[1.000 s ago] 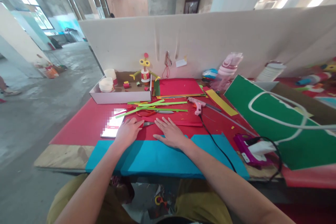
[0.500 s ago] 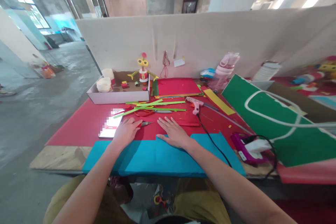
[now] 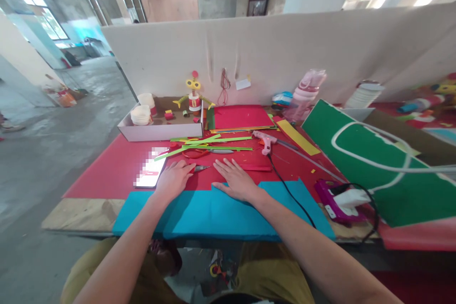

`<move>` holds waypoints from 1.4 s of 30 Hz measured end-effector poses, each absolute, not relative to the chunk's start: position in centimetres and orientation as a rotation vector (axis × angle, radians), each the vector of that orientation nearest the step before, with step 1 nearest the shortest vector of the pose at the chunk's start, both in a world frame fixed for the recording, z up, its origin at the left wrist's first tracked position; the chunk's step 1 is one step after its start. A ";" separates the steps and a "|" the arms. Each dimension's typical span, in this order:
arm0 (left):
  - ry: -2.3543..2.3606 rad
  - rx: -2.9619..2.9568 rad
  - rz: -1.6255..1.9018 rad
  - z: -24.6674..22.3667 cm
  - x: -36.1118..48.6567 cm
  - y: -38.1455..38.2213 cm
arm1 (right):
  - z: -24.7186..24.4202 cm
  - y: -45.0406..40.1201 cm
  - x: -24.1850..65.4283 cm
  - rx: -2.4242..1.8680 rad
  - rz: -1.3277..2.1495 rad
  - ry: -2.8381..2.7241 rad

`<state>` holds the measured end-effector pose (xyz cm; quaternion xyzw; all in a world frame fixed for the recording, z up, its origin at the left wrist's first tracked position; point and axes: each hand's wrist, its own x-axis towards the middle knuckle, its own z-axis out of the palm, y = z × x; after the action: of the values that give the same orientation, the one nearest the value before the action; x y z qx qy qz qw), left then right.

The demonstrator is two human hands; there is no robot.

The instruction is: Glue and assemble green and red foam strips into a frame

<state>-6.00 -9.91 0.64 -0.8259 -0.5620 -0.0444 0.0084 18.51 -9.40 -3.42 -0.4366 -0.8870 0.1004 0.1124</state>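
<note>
My left hand (image 3: 174, 180) rests low over the table, its fingers closed around a craft knife (image 3: 201, 168) whose grey, pointed end sticks out to the right. Most of the knife's handle is hidden by the fingers. Flat on the table, my right hand (image 3: 235, 180) has its fingers spread, partly over a blue sheet (image 3: 206, 213) along the front edge. A red strip (image 3: 256, 168) lies beyond its fingers. Just left of my left hand is a phone (image 3: 151, 171) with a bright, pixelated screen. Green paper strips (image 3: 228, 139) and scissors (image 3: 221, 151) lie beyond both hands.
A pink glue gun (image 3: 265, 141) with a black cord lies right of centre. A purple power strip (image 3: 338, 204) sits at the right, near a slanted green board (image 3: 384, 185). At the back stand a white box (image 3: 164, 131), a toy robot figure (image 3: 194, 99) and a pink bottle (image 3: 306, 92).
My left hand and the knife have shifted slightly to the right, and a little more of the knife shows. My right hand has stayed in place.
</note>
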 end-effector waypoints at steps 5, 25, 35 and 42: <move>-1.765 -2.570 -0.153 0.5 -5.6 -9.9 | -3.4 -9.4 18.5 -1.292 0.292 -2.604; -1.743 -2.579 -0.135 0.3 -5.3 -10.4 | -3.2 -9.5 18.3 -1.293 0.325 -2.615; -1.761 -2.532 -0.143 0.6 -6.4 -10.6 | -2.5 -9.6 16.9 -1.307 0.410 -2.601; -1.764 -2.525 -0.131 0.4 -6.1 -10.4 | -2.9 -10.1 19.2 -1.294 0.329 -2.604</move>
<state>-6.13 -10.44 0.39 -0.8186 -0.5721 -0.0425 0.0293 19.18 -10.08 -2.93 -0.4397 -0.8847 0.1117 0.1077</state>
